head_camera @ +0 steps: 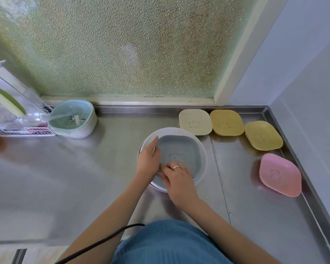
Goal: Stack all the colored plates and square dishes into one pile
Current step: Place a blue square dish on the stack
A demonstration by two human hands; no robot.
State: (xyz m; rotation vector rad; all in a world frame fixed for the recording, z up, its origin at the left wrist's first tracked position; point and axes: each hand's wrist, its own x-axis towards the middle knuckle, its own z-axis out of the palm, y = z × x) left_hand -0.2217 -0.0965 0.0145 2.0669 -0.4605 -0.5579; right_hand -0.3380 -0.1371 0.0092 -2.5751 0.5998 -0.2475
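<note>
A grey-blue square dish [181, 149] lies inside a round white plate [200, 147] in the middle of the steel counter. A pinkish rim peeks out beneath the plate at its near edge. My left hand [148, 161] holds the dish's left edge, fingers over the rim. My right hand [177, 178], with a ring, presses on the dish's near edge. Along the back right lie a cream square dish [195, 121] and two yellow square dishes [227, 122] [263, 138]. A pink square dish [280, 174] lies at the right.
A pale green colander bowl [73, 119] stands at the back left beside a wire rack [27, 131] holding clear plastic things. A frosted window rises behind the counter [74, 178], and a wall closes the right side. A black cable [103, 242] crosses near my body.
</note>
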